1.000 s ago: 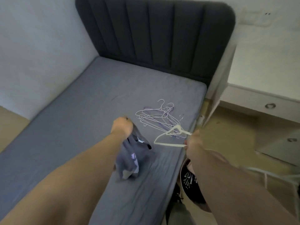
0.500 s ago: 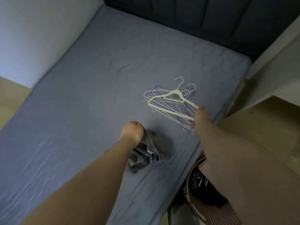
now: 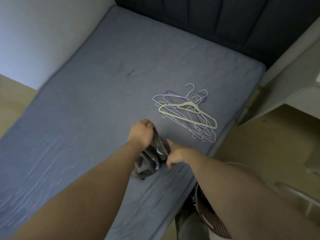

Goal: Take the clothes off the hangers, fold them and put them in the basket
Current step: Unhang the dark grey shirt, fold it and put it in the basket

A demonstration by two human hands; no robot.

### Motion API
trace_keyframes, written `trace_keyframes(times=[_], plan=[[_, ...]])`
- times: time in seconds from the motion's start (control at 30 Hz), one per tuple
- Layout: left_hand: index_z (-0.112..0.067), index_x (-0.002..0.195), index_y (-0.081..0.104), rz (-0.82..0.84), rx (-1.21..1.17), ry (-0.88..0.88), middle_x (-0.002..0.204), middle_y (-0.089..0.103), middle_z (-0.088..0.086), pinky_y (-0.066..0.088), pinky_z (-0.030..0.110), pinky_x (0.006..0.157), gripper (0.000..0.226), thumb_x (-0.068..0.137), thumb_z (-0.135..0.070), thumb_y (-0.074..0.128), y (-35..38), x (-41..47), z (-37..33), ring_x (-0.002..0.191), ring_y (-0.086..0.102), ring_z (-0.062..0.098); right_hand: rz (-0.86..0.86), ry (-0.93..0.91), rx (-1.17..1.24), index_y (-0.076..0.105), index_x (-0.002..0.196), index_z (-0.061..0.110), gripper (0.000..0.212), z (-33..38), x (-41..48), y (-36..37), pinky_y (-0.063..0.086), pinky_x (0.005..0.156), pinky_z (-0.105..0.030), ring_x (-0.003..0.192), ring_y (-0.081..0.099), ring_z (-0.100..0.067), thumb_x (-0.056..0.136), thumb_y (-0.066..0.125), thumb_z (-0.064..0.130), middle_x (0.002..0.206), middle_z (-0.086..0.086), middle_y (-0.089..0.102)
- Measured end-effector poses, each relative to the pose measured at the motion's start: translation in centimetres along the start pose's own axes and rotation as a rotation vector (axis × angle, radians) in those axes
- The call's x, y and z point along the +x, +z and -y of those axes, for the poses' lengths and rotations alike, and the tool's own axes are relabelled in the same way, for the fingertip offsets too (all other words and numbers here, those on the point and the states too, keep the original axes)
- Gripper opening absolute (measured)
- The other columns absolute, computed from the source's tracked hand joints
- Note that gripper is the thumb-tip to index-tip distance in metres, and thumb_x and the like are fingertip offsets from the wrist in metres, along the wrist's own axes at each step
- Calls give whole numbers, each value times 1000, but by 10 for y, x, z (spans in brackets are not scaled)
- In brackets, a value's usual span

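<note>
My left hand [image 3: 142, 135] grips a bunched grey garment [image 3: 149, 163] and holds it just above the bed. My right hand [image 3: 174, 155] is beside the cloth with forefinger and thumb spread, touching its right edge. It holds nothing. A cream plastic hanger [image 3: 188, 115] lies on top of a pile of thin white and purple wire hangers [image 3: 204, 134] near the bed's right edge. The brown perforated basket [image 3: 214, 222] stands on the floor under my right forearm. Something dark with white print shows inside it.
The bed [image 3: 97, 104] has a blue-grey sheet, and a dark padded headboard [image 3: 225, 19] stands at its far end. A white wall runs along the left. White furniture [image 3: 294, 80] stands on the tan floor to the right of the bed.
My right hand has let go of the cream hanger, which now lies on the hanger pile, and has come back to the garment. My left hand still holds the garment.
</note>
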State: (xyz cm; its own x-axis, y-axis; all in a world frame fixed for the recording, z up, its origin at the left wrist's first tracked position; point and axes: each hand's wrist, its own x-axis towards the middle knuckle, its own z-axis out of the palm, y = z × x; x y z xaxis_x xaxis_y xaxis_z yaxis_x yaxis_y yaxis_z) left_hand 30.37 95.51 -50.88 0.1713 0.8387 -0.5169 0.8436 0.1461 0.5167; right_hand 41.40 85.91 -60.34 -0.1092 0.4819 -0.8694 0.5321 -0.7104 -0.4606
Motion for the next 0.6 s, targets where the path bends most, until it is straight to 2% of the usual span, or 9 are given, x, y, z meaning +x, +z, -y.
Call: trace_keyframes(times=[0.07, 0.13, 0.17, 0.2, 0.27, 0.33, 0.43, 0.47, 0.6], plan=[[-17, 75, 66, -45, -37, 26, 83, 65, 4, 43, 28, 74, 32, 92, -10, 40, -20, -16, -6, 87, 58, 26, -55, 4, -138, 19, 153, 31, 121, 12, -12, 21, 43, 108, -46, 136, 42, -33, 54, 87, 42, 153, -6, 33], [-19, 75, 65, -93, -46, 67, 82, 62, 2, 38, 26, 72, 32, 93, -9, 40, -44, -33, -8, 85, 56, 23, -197, -9, -98, 41, 145, 24, 78, 27, -34, 38, 45, 105, -42, 130, 50, -34, 78, 73, 48, 144, -10, 50], [-18, 77, 66, -123, -44, 84, 83, 62, 3, 37, 25, 72, 32, 93, -9, 40, -58, -44, -7, 86, 55, 23, -264, -7, -62, 49, 140, 19, 55, 35, -46, 47, 46, 104, -40, 127, 53, -35, 91, 61, 42, 139, -13, 55], [-17, 79, 66, -148, -39, 99, 85, 62, 3, 36, 25, 72, 32, 94, -10, 39, -71, -52, -5, 86, 54, 22, -303, 11, -30, 54, 136, 14, 43, 41, -55, 52, 46, 103, -40, 126, 53, -36, 100, 49, 36, 137, -15, 57], [-17, 82, 67, -208, -6, 130, 87, 62, 2, 36, 26, 73, 32, 94, -11, 38, -101, -74, 5, 87, 54, 22, -334, 34, 21, 55, 135, 8, 39, 54, -81, 60, 45, 104, -42, 126, 53, -37, 105, 41, 28, 138, -17, 55], [-18, 87, 67, -277, 65, 183, 94, 65, 5, 37, 28, 75, 31, 94, -13, 38, -132, -101, 24, 92, 55, 25, -400, 56, 136, 56, 135, 6, 37, 71, -109, 68, 50, 100, -45, 121, 57, -38, 102, 45, 18, 138, -17, 55], [-20, 98, 65, -397, 185, 265, 107, 67, 9, 46, 34, 82, 27, 95, -18, 39, -178, -139, 55, 101, 58, 31, -545, 22, 569, 57, 126, 6, 31, 90, -148, 77, 58, 80, -52, 103, 57, -40, 98, 44, 6, 125, -15, 54], [-21, 101, 65, -435, 210, 285, 109, 67, 10, 47, 36, 83, 25, 96, -20, 40, -192, -150, 64, 101, 58, 33, -596, -18, 641, 58, 121, 9, 29, 97, -162, 79, 58, 81, -53, 101, 56, -39, 96, 42, 6, 118, -13, 53], [-14, 99, 63, -589, 276, 434, 100, 67, 19, 49, 43, 81, 24, 94, -29, 45, -254, -217, 107, 96, 59, 39, -888, -211, 395, 64, 115, 4, 35, 126, -234, 114, 45, 98, -40, 116, 56, -40, 96, 40, 21, 124, -23, 62]])
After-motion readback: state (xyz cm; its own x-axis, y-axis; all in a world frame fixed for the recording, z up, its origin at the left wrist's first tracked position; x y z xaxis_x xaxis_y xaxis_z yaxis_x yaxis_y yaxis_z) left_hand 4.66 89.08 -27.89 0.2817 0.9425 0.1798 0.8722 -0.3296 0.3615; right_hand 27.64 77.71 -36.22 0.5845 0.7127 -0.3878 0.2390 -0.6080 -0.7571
